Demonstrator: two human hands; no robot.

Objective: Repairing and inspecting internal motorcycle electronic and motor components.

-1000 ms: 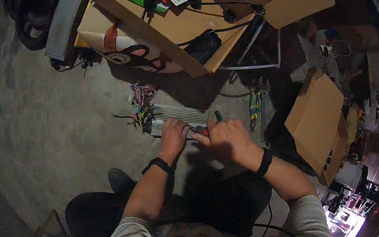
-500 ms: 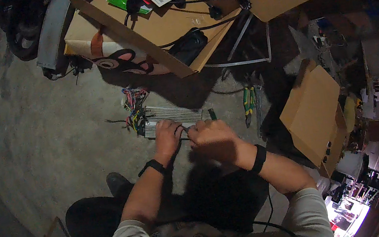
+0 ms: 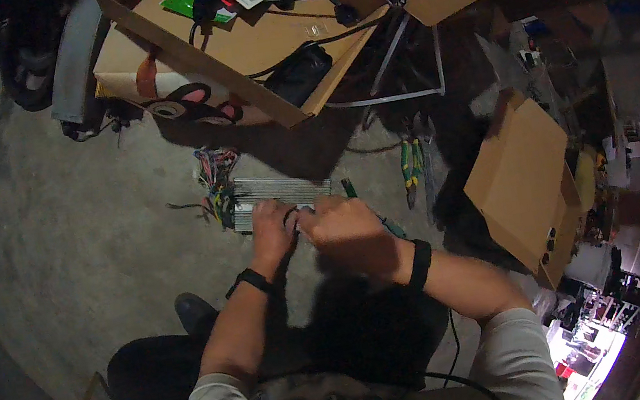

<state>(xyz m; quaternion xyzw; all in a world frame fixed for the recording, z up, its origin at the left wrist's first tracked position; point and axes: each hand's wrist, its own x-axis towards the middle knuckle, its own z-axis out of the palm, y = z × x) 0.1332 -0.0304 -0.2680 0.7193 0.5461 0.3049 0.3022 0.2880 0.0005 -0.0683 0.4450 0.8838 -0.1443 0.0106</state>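
Note:
A silver finned metal box [image 3: 282,187] lies on the concrete floor before me, with a tangle of coloured wires [image 3: 218,184] coming from its left end. Over its near edge, my left hand [image 3: 271,228] is closed, pinching a thin black cable [image 3: 290,216] that curves at its fingertips. My right hand [image 3: 345,229] is closed right beside it, fingertips meeting the same cable; its fingers are partly hidden under the back of the hand. Close by the right hand a small dark green piece [image 3: 349,188] shows, and a teal piece [image 3: 394,227] peeks out near the wrist.
Green-and-yellow pliers [image 3: 411,163] lie to the right of the box, next to a long metal tool [image 3: 429,175]. A large open carton [image 3: 181,43] holding cables and packets stands ahead. Another cardboard box [image 3: 521,186] sits at the right, near a brightly lit cluttered area [image 3: 588,359].
The whole view has shifted slightly, so things appear further left. Both hands stay together at the cable over the metal box. A teal piece now shows beside my right wrist.

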